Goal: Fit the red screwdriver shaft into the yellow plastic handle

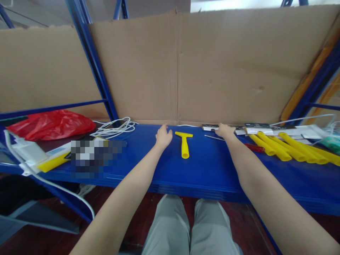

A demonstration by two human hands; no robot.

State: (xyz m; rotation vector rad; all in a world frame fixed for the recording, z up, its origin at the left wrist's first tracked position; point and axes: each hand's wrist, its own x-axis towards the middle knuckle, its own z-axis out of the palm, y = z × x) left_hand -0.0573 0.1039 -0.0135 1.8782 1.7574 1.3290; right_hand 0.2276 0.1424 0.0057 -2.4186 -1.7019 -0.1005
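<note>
Resting flat on the blue bench (202,170) just left of centre frame, the left hand (163,136) has its grip spread and holds nothing, with the yellow plastic T-shaped scraper (184,143) lying just beside it to the right. The right hand (225,131), right of centre, lays its fingers on a small dark flat packet (209,126) by the cardboard back wall (212,67); whether its grip pinches it I cannot tell. A thin metal rod (214,137) lies near that hand, and long yellow plastic handles (289,147) sit at right.

Smooth yellow plastic scraper (183,143) on a glossy blue shelf (202,173), matt cardboard (225,67) behind.
</note>
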